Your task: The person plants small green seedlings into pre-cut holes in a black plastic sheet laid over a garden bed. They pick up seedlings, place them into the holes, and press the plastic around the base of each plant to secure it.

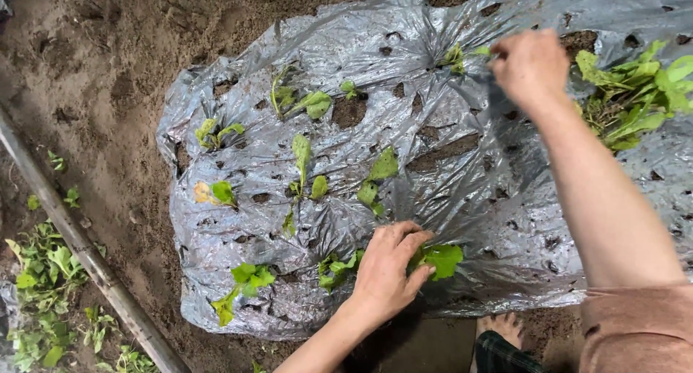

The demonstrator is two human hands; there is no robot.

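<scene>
Silver plastic mulch (505, 221) lies over the soil bed, holed so seedlings poke through. The left hand (390, 268) presses fingers down at a seedling (442, 259) near the sheet's front edge, touching its leaves, seemingly firming it in; whether it grips is unclear. The right hand (530, 64) reaches far across, fingers pinched on a small seedling (456, 57) at a hole. A bundle (632, 95) of spare plants lies just beside it, within reach.

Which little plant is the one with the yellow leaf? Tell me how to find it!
Find the big silver plastic sheet spread over the brown soil. Go to its left side, below the top-left seedling, well left of the person's left hand. There sits the small seedling with one pale yellow leaf beside a green one; every other plant on the sheet looks all green.
</scene>
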